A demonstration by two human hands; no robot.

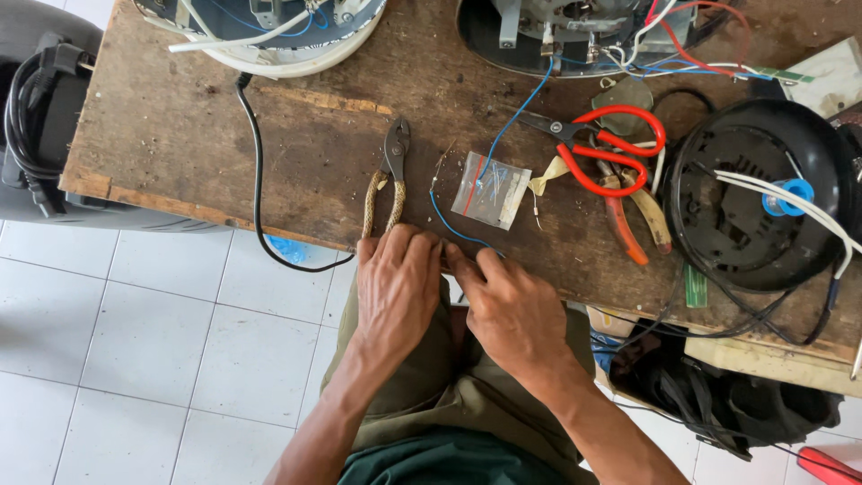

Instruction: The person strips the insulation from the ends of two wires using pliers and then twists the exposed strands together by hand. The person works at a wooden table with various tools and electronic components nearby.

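Note:
My left hand [397, 287] and my right hand [514, 310] meet at the near edge of a worn wooden table [180, 126]. Their fingertips pinch together on the end of a thin blue wire [503, 130] that runs up the table to an opened appliance base [575, 27]. What sits between the fingertips is hidden. Pliers [388, 175] with tan handles lie just beyond my left hand. A small clear plastic bag [491, 190] of tiny parts lies beside the wire.
Red-handled scissors [611, 148] and orange-handled pliers [628, 220] lie to the right. A round black appliance base [759, 193] sits at the right edge. A white appliance shell [278, 36] with a black cord [256, 180] sits top left. White tiled floor lies below left.

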